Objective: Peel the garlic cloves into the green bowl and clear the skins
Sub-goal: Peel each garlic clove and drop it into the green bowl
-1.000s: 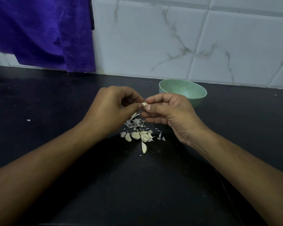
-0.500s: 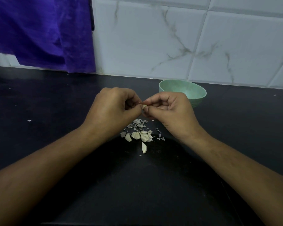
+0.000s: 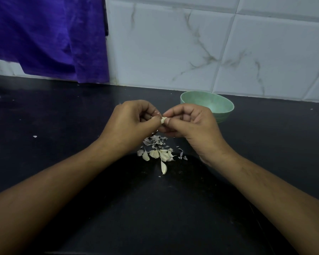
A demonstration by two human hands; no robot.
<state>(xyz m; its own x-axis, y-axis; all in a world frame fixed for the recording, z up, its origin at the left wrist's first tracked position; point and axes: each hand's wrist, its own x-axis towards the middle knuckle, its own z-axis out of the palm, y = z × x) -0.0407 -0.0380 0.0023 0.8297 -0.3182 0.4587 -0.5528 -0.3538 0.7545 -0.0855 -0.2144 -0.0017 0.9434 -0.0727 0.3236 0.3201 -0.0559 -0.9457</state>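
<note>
Garlic clove [image 3: 163, 120] pinched btwn left hand [image 3: 131, 124] & right hand [image 3: 190, 126] fingertips, above skins [image 3: 156, 141] & loose cloves [image 3: 159, 155] on black counter [image 3: 63, 116], green bowl [image 3: 223, 109] just behind right hand, marbled white tile wall [image 3: 173, 52], purple cloth [image 3: 44, 34] hanging back left

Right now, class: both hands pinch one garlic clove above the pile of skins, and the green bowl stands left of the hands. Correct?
One slip. The head view shows the green bowl behind the right hand, on the right, not the left. The left hand and right hand do pinch one garlic clove above the pile of skins.
</note>
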